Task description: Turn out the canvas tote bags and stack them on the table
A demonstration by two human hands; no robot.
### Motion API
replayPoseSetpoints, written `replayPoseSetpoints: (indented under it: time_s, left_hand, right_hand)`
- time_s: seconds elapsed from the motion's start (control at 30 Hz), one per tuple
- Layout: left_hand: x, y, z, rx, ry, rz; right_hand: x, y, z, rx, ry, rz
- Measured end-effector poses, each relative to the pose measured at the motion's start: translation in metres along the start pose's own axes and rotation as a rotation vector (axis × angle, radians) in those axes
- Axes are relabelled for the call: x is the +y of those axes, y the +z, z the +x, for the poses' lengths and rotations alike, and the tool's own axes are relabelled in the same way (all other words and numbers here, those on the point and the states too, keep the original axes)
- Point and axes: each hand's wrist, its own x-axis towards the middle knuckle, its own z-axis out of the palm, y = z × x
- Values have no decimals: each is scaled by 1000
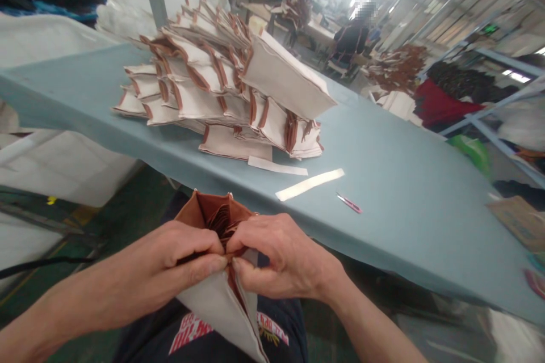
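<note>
Over my lap I hold a sewn fabric piece [213,300], pale cloth outside with reddish-brown lining, like a pouch or bag part. My left hand [183,264] pinches its brown upper edge between thumb and forefinger. Close against it, my right hand [276,255] pinches the same edge, the fingertips of both hands nearly touching. The brown lining [208,207] opens upward behind my fingers, with dark folded layers inside. The piece's pale lower part hangs down to a point over my dark apron [272,323]. What lies right under my fingertips is hidden.
On the blue-green table [404,193] rises a large pile of similar pale, brown-edged pieces [204,79]. Two pale strips [310,184] and pink-handled thread snips [349,203] lie before it. White bins [72,164] stand at left. People [353,37] sit in the background.
</note>
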Motion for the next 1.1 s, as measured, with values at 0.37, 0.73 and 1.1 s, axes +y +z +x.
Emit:
replayPoseSetpoints:
  time_s: [0.37,0.73,1.1]
  left_hand:
    - [2,0,19,-49,-84,-162]
    - [2,6,20,-49,-43,-134]
    - [-2,37,0,451,-22,-40]
  right_hand:
    - [-5,-15,2,-145,105,-109]
    - [6,-23,6,-136,192,165]
    - [-13,48,-12,220,530,356]
